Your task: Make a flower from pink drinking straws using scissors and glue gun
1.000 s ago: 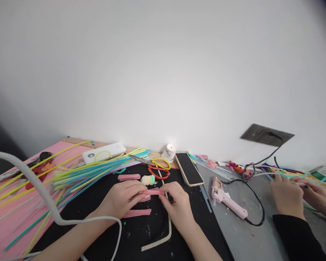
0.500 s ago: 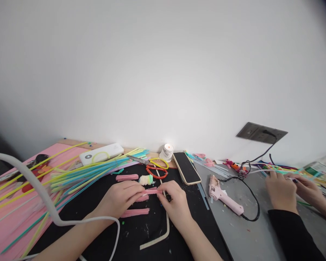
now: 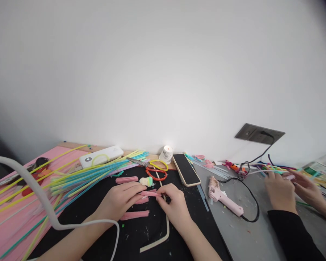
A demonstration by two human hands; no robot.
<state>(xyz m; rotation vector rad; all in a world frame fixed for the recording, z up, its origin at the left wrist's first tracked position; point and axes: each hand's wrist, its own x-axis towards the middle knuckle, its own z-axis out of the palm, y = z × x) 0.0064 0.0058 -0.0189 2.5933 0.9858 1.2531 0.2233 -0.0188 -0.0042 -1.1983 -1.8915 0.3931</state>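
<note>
Left hand: The person's left hand [image 3: 123,199] lay low over the black tabletop [image 3: 133,237], its grip closed, thumb and fingers pinching one end of a short pink strip [image 3: 150,194].
Right hand: The right hand [image 3: 175,204] faced it, thumb and forefinger in a closed grip at the strip's other end.
Pink strip in the hands: It stretched sideways between the fingertips, just above another pink piece [image 3: 141,201].
Nearby pink pieces: One bundle [image 3: 126,179] lay beyond the left hand; another [image 3: 134,215] lay nearer the wearer.
Cream roll: A small roll [image 3: 145,181] with a green-and-yellow end sat just beyond the fingers.
Bent cream stem: It [image 3: 167,228] ran down beside the right hand, its near end turned left.
Far edge: Scissors [image 3: 157,174] with yellow and red handles, a candle [image 3: 167,154] and a phone [image 3: 187,169].
Left side: Pastel stems [image 3: 97,176] lay in a sheaf.
Right side: A pink glue gun [image 3: 226,199] rested near a co-worker's hands [image 3: 280,192].
</note>
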